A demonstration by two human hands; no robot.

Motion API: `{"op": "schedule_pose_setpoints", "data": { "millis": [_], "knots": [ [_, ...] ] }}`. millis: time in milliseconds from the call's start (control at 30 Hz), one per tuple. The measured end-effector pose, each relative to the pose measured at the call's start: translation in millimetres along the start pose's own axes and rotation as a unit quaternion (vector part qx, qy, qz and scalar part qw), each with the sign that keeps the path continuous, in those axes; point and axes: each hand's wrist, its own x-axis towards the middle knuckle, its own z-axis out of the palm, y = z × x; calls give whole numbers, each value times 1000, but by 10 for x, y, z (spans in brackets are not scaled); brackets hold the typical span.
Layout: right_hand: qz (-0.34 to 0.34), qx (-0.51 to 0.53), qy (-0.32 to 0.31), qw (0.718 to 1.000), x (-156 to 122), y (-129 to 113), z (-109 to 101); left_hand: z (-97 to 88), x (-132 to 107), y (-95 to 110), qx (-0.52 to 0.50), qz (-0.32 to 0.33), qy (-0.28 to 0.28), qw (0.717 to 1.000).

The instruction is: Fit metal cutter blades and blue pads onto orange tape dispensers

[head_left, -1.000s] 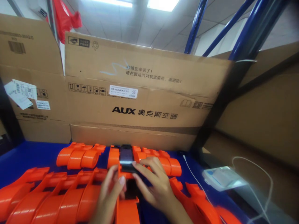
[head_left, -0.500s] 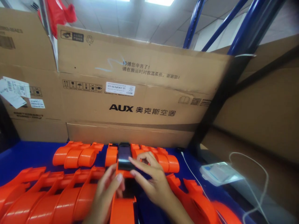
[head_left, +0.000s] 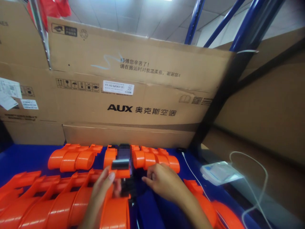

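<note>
My left hand point(head_left: 105, 183) is closed around an orange plastic part point(head_left: 121, 173), thumb on its near side. A dark, shiny, cylinder-like piece point(head_left: 120, 164) lies across the top of this part. Just behind it stands a dark, flat, screen-like object point(head_left: 124, 152), partly covered. To the right, apart from the part, is my right hand point(head_left: 164, 183), its fingers curled in and its thumb pointing left. Whether it holds anything small is hidden. Below the left hand lies another orange curved part point(head_left: 116, 213), with black pieces beside it.
Rows of orange curved parts point(head_left: 59, 203) line the blue surface point(head_left: 152, 206), with more parts point(head_left: 154, 159) along the back. Several lie at right point(head_left: 214, 213). A white cable point(head_left: 190, 168) runs beside a clear plastic case point(head_left: 221, 172). Cardboard point(head_left: 143, 95) walls the back; a dark post point(head_left: 214, 95) stands right.
My right hand has drawn away from the dark piece to the right, and its fingers have curled in. My left hand with the orange part sits slightly further left in view.
</note>
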Motion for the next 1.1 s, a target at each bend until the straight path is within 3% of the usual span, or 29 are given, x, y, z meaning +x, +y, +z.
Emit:
{"op": "schedule_pose_setpoints", "data": {
  "millis": [267, 533, 733, 900, 1100],
  "knots": [
    [-15, -79, 34, 996, 6, -100, 102, 3, -32, -4, 0, -5, -12, 1000],
    [-54, -68, 55, 995, 71, -110, 0, 27, -40, 20, -15, -8, 2, 1000],
    [-121, 109, 121, 979, 56, -220, 79, 104, -77, 8, -37, 6, 40, 998],
    [-90, 298, 107, 944, -7, -339, 195, 154, -132, 11, -28, -5, 46, 999],
    [-39, 456, 123, 881, -4, -447, 294, 174, -198, 108, -41, -25, 23, 999]
  ]
}}
